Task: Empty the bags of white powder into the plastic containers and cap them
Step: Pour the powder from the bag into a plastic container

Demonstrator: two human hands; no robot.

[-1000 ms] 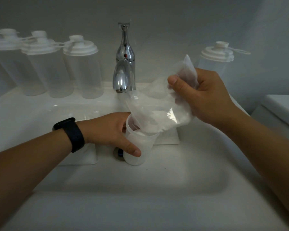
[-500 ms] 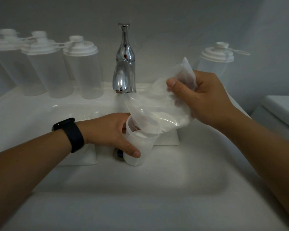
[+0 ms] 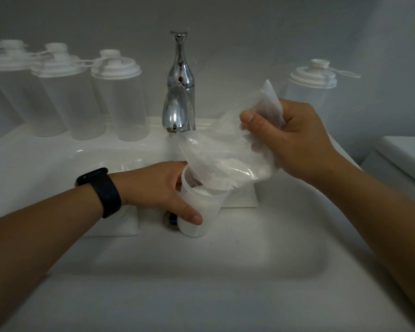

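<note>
Now the right hand [image 3: 304, 142] pinches a tilted bag [image 3: 228, 161], its mouth inside the cup [image 3: 199, 209]. Left hand [image 3: 158, 188], at the cup's 9 o'clock, curls its fingers round it.

Clear plastic bag of white powder [image 3: 228, 159] sits flatter than 1 s ago: the right hand [image 3: 295, 142] gripping its closed end is slightly lower, nearer the sink's right rim. Powder has slid from the bag's belly toward its mouth. White fill in the translucent uncapped plastic container [image 3: 199, 209] now shows higher, close under its rim.
</note>
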